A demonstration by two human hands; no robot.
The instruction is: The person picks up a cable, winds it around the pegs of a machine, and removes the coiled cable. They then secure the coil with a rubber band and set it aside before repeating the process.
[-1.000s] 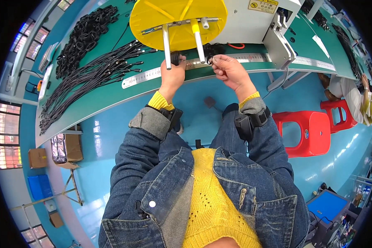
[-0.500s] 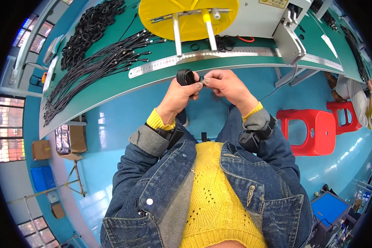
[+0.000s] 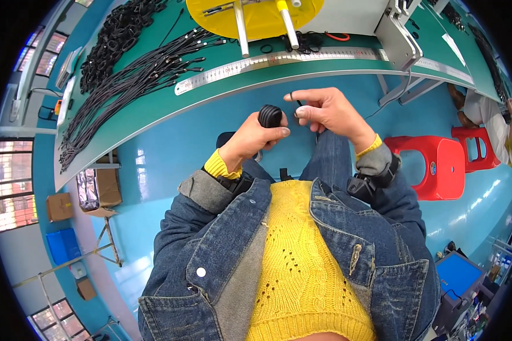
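My left hand (image 3: 249, 137) is closed round a tightly wound bundle of black cable (image 3: 270, 116), whose looped end sticks up above the fingers. Just to its right, apart from the bundle, my right hand (image 3: 337, 115) holds a thin black band (image 3: 297, 103) between thumb and forefinger. The band runs from near the forefinger's tip down to the thumb. Both hands are in the air in front of the bench edge, above my knees.
Across the green bench (image 3: 153, 111) lie many straight black cables (image 3: 114, 94), a heap of black coils (image 3: 116, 42) and a steel ruler (image 3: 233, 69). A yellow disc with metal rods (image 3: 256, 17) overhangs it. Red stools (image 3: 446, 165) and another person (image 3: 483, 119) are at right.
My hands have come apart. The right one moved right and slightly up with the band at its fingers, while the left shifted a little right and down, still holding the cable bundle.
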